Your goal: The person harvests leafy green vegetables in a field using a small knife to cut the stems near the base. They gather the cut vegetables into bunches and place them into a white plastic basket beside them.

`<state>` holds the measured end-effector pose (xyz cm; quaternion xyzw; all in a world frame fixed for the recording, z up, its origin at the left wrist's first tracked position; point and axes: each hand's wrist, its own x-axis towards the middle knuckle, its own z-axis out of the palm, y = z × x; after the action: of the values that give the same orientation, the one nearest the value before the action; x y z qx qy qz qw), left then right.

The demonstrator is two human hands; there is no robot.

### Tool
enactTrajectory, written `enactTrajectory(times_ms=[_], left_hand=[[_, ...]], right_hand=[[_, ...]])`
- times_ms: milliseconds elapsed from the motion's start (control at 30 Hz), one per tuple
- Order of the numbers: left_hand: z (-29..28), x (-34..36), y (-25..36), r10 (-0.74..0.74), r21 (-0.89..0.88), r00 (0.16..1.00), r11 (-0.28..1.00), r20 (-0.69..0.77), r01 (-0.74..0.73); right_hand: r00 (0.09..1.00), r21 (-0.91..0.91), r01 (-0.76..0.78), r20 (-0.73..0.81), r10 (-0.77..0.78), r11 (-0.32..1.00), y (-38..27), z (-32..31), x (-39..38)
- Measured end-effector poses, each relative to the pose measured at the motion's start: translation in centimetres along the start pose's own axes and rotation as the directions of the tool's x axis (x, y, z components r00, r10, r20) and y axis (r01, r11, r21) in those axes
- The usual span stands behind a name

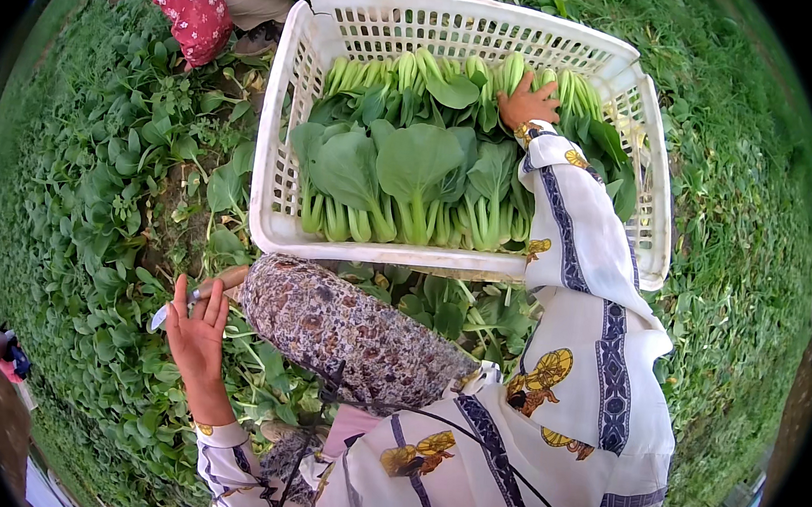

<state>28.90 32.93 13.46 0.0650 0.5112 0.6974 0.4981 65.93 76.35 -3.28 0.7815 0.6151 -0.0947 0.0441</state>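
A white plastic crate (453, 259) lies before me with rows of bok choy (418, 164) in it, the near row's stems facing me and the far row's pointing away. My right hand (529, 103) reaches over to the far row and rests on the pale stems, its fingers spread. At the lower left my left hand (198, 332) is turned palm up with fingers stretched out. Behind those fingers crosses a small knife with a wooden handle (228, 279) and a bright blade (159, 318). Whether any finger presses on the knife is hidden.
My bent knee in patterned cloth (343, 330) stands between my left hand and the crate. Leafy plants (103, 220) cover the ground at left, and grass (742, 223) at right. Another person's red flowered sleeve (185, 3) shows beyond the crate's far left corner. Dark cords hang across my front.
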Motion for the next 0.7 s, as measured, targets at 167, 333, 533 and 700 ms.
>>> enactTrajectory(times_ms=[167, 333, 533, 700], left_hand=[[-0.6, -0.9, -0.2, 0.053, 0.014, 0.999, 0.999, -0.004, -0.053], [-1.7, -2.2, -0.3, 0.041, -0.024, 0.994, 0.999, -0.104, -0.043], [-2.1, -2.6, -1.0, 0.051, -0.047, 0.991, 0.997, -0.122, -0.057], [-2.0, -3.0, -1.1, 0.081, -0.082, 0.988, 0.992, -0.129, -0.092]], right_hand=[[0.987, 0.195, 0.156, 0.017, -0.162, 0.968, 1.7, -4.0, 0.7], [0.852, -0.151, 0.402, -0.3, -0.429, 0.903, 2.5, -4.7, 1.2], [0.88, -0.163, 0.421, -0.167, -0.445, 0.892, 1.4, 1.5, -0.4], [0.899, -0.147, 0.421, -0.069, -0.433, 0.895, 1.1, 1.7, 0.6]])
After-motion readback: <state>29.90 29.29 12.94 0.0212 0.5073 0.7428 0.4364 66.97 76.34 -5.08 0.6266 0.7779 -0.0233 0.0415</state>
